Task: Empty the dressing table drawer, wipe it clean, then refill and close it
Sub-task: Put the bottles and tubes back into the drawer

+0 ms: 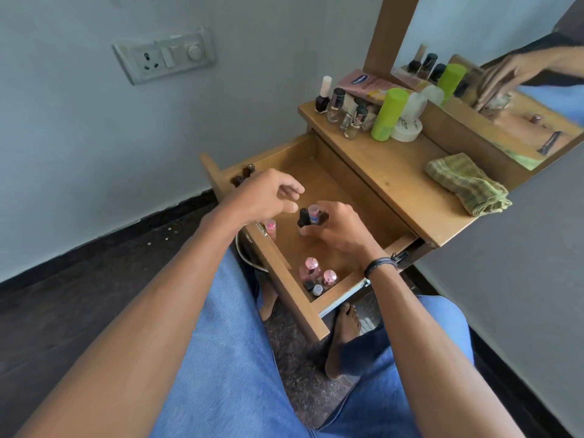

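Pale blue walls and a dark floor frame a low wooden dressing table (395, 181) with its drawer (303, 245) pulled fully out over the seated person's knees. Right hand (341, 230), over the middle of the drawer, is curled around two small bottles at once, a dark-capped bottle (302, 218) and a clear-capped bottle (313, 213), held side by side in the fingertips. Left hand (268, 194) hovers just to the left with fingers loosely spread and curved, holding nothing. Still in the drawer are a pink bottle (270, 226) at the left wall, a cluster of pink-capped bottles (317, 276) in the near corner, and two dark caps (245, 173) at the far left corner; whether this is emptying or refilling cannot be told. On the tabletop stand a group of nail polish bottles (341, 109), a green tube (388, 115), a white jar (407, 128) and a folded green cloth (464, 184) to the right. Principal risk: two smooth glass bottles in one pinch may slip against each other, and one could fall onto the drawer floor, or past the drawer front to the bare foot (343, 339) below. Secondary risk: a wrist passing low could topple the upright near-corner cluster. The crowded far-left end of the tabletop leaves little room to set down more without knocking a neighbour.
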Available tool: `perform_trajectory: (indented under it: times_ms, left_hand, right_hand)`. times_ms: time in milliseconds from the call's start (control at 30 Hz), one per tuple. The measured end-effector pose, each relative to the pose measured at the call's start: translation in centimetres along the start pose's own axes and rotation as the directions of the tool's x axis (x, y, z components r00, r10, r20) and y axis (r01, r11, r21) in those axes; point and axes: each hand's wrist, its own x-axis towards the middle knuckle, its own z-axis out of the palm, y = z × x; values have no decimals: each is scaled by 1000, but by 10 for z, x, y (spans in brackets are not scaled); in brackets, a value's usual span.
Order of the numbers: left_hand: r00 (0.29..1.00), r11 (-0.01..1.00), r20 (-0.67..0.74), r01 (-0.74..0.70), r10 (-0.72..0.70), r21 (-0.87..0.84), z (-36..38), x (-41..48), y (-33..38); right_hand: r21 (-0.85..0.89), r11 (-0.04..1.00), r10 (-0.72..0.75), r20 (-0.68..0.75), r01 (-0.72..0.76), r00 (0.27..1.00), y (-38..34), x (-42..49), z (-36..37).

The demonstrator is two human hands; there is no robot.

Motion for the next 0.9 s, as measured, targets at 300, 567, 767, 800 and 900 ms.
perform_trajectory:
  times_ms: [300,567,767,800,900]
  left_hand:
    - [999,987,-35,36,-31,159,26,12,0]
    - [990,986,-130,65,-45,155,33,32,1]
    - [978,994,-198,82,-67,68,33,28,-6]
    - [975,995,-215,78,-64,59,32,27,-6]
    - [960,998,-272,68,-62,12,31,25,-7]
  right_hand:
    - [7,986,163,-185,-165,969,11,20,-3]
    - [106,924,379,-380,-367,844,15,39,-5]
    - [-20,911,351,-484,-411,802,7,44,-4]
    - [-29,907,352,-492,-419,796,6,45,-3]
    - [3,896,385,-504,-444,773,3,43,-1]
